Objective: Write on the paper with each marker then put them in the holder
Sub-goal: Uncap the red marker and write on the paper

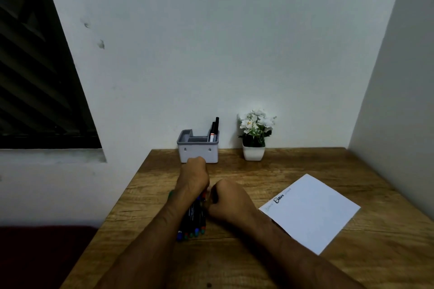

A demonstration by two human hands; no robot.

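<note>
A row of several markers [193, 220] with coloured ends lies on the wooden table [305, 164], partly under my left forearm. My right hand [229, 202] sits just right of them, its fingers curled round a dark marker [214, 195]. My left hand [195, 171] is bunched in front of the grey holder [198, 153]; its fingers are hidden, and I see nothing in them. The holder stands by the wall with two black markers [214, 130] upright in its right compartment. The white paper [312, 213] lies to the right, with a few written words near its left corner.
A small white pot of white flowers [254, 135] stands by the wall, right of the holder. The table's left edge runs close to my left arm. A side wall closes in the table on the right.
</note>
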